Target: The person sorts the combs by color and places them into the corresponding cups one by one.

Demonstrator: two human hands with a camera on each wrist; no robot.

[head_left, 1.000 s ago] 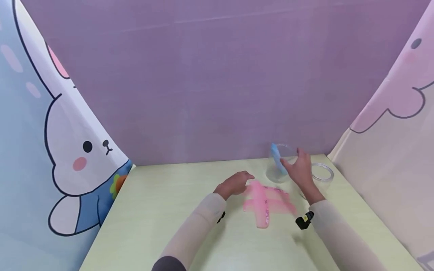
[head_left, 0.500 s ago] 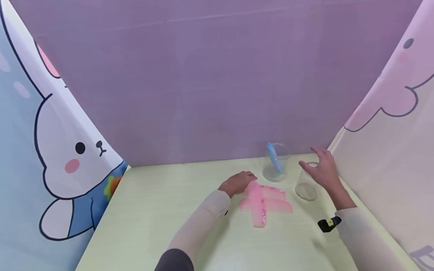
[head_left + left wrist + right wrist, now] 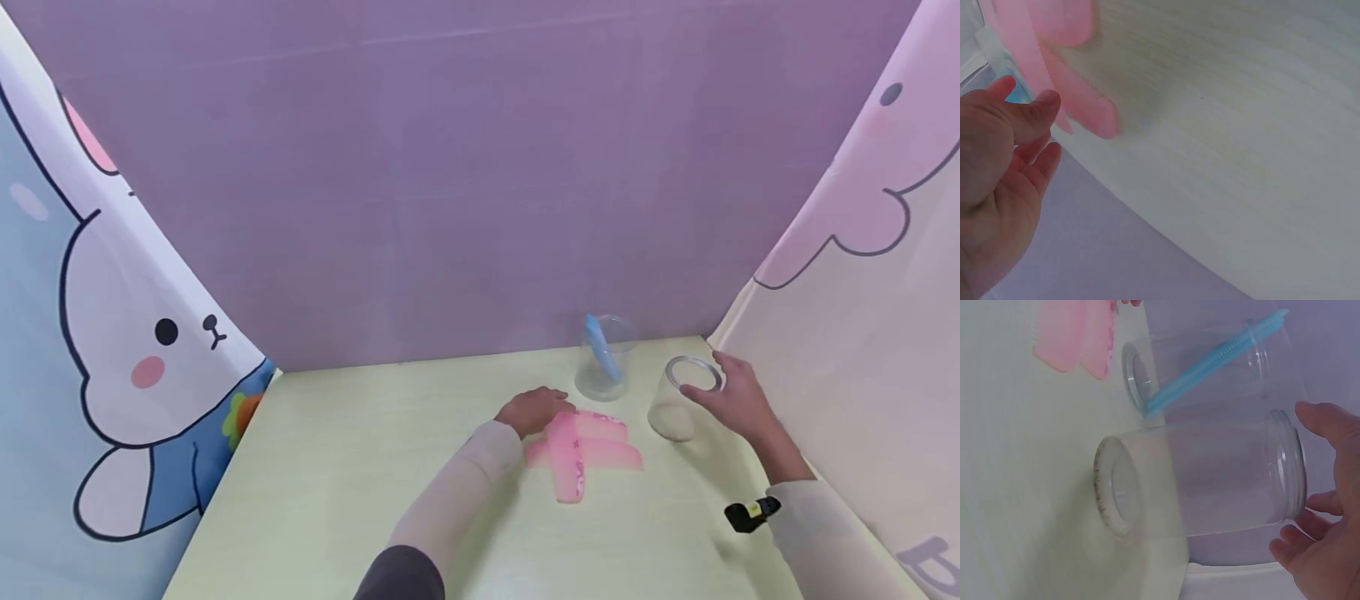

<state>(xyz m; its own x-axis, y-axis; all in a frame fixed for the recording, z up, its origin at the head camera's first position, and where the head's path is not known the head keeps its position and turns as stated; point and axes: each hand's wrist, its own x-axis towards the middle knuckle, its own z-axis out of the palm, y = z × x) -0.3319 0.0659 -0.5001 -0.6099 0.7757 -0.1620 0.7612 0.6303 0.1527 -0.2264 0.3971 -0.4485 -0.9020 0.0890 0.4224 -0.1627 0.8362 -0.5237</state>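
Observation:
Several pink combs (image 3: 566,454) lie crossed on the table, one over the others. My left hand (image 3: 534,410) is at the far end of the top comb; in the left wrist view the thumb (image 3: 1038,112) overlaps this comb and the other fingers bend loosely beside it. A clear jar (image 3: 672,408) with a silvery rim stands upright to the right. My right hand (image 3: 738,404) spreads about its mouth, thumb and fingertips right at the rim, as the right wrist view shows too. Behind stands a clear cup (image 3: 591,383) with a blue comb (image 3: 602,348) leaning in it.
The pale table (image 3: 360,467) meets a purple backdrop (image 3: 420,208) just behind the cup. A printed sheet with a rabbit (image 3: 150,333) hangs on the left, and a pink and cream one (image 3: 885,350) on the right.
My right hand has moved right, from between the cup and the jar to the jar's right side. My left hand has shifted slightly right over the comb's end. Cup and jar stay put.

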